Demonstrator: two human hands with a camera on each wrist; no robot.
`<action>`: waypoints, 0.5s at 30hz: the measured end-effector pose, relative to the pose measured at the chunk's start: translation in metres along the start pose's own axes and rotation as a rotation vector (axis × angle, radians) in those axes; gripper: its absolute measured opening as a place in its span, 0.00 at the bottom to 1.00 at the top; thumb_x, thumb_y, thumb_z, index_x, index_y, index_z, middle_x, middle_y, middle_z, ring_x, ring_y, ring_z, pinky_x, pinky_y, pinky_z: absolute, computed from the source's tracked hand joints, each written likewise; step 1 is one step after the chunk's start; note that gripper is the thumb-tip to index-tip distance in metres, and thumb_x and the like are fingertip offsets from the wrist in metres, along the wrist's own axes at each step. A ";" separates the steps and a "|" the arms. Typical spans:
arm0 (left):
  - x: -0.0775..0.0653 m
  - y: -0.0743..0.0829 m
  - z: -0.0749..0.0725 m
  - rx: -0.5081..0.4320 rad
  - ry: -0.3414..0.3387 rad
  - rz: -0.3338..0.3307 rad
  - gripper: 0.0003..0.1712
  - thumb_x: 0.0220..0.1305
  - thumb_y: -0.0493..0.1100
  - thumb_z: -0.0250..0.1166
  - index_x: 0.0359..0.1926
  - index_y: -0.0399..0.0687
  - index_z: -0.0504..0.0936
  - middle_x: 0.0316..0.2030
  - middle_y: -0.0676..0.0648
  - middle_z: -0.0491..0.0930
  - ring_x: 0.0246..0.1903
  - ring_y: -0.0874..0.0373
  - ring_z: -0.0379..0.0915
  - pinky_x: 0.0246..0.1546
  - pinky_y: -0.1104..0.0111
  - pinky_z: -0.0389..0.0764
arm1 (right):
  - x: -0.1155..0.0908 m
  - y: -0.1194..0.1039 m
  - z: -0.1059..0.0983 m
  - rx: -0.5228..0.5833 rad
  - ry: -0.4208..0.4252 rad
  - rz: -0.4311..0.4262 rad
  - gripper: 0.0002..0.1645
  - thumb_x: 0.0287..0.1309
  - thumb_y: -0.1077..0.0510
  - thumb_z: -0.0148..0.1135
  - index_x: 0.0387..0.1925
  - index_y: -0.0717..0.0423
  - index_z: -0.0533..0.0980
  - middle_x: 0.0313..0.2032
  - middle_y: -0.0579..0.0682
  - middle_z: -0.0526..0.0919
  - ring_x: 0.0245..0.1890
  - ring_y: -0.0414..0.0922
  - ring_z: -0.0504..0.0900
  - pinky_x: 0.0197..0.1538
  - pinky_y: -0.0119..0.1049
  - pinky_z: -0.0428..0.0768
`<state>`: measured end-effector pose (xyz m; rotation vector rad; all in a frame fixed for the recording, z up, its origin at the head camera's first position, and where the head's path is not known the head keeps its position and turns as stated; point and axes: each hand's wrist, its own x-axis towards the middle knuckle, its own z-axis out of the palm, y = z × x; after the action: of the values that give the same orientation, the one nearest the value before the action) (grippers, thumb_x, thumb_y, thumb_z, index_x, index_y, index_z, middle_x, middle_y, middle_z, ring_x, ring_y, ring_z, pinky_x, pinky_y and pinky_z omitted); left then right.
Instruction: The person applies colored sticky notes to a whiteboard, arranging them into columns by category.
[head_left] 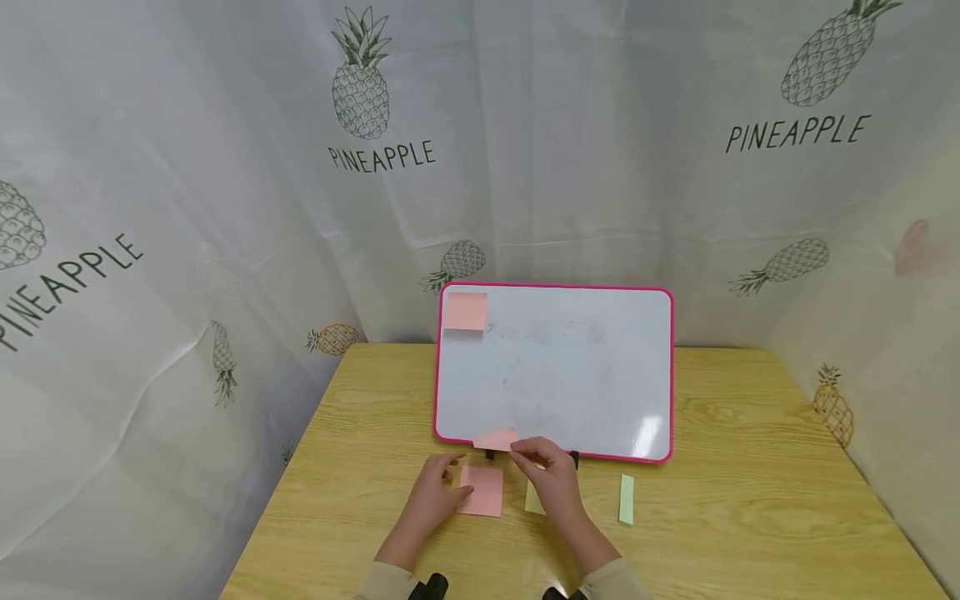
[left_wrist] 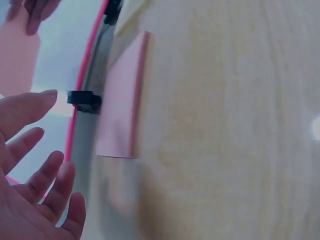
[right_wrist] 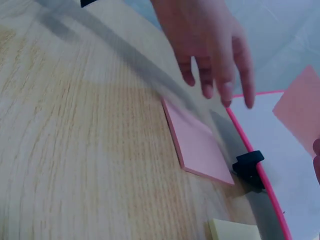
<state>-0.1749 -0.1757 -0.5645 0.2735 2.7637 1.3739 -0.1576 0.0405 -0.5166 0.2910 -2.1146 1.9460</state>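
Head view shows one pink sticky note point(head_left: 466, 311) up on the whiteboard point(head_left: 555, 367), at its top left corner; I count that much as done. A second pink note point(head_left: 493, 439) seems the part left unfinished: my right hand point(head_left: 551, 475) pinches it by one side before the whiteboard's lower edge, left of its middle. I cannot tell whether the paper touches the board. My left hand point(head_left: 435, 490), well away from the right, grips nothing; its fingers hang loosely spread by the pink sticky-note pad point(head_left: 482, 492), which lies in front of the whiteboard's lower left part. A yellow pad point(head_left: 533, 499), partly hidden by my right hand, lies before the whiteboard's middle, and a narrow green pad point(head_left: 626, 500) before its right end. I see no container; all three pads lie directly on the wooden tabletop point(head_left: 750, 467).
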 end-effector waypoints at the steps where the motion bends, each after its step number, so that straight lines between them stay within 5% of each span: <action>1: 0.001 0.003 -0.002 -0.006 0.000 -0.001 0.30 0.56 0.37 0.72 0.61 0.43 0.75 0.49 0.40 0.72 0.40 0.51 0.68 0.38 0.61 0.74 | 0.001 -0.001 0.000 -0.001 0.003 -0.003 0.06 0.55 0.71 0.67 0.36 0.66 0.83 0.37 0.59 0.84 0.38 0.47 0.84 0.41 0.33 0.82; 8: 0.008 0.025 -0.021 -0.082 0.007 0.048 0.29 0.60 0.38 0.70 0.62 0.44 0.73 0.51 0.39 0.73 0.44 0.46 0.70 0.45 0.53 0.73 | 0.011 -0.002 0.002 -0.019 0.003 -0.019 0.04 0.52 0.70 0.70 0.33 0.67 0.84 0.40 0.62 0.84 0.42 0.54 0.83 0.42 0.31 0.81; 15: 0.016 0.044 -0.042 -0.072 0.019 0.070 0.25 0.65 0.42 0.66 0.62 0.44 0.74 0.44 0.49 0.77 0.43 0.52 0.72 0.45 0.56 0.73 | 0.025 0.020 0.002 0.042 -0.009 0.098 0.05 0.52 0.67 0.71 0.33 0.62 0.86 0.43 0.56 0.84 0.45 0.49 0.82 0.43 0.32 0.82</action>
<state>-0.1897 -0.1802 -0.5031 0.3594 2.7377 1.4966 -0.1875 0.0406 -0.5273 0.2087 -2.1329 2.0495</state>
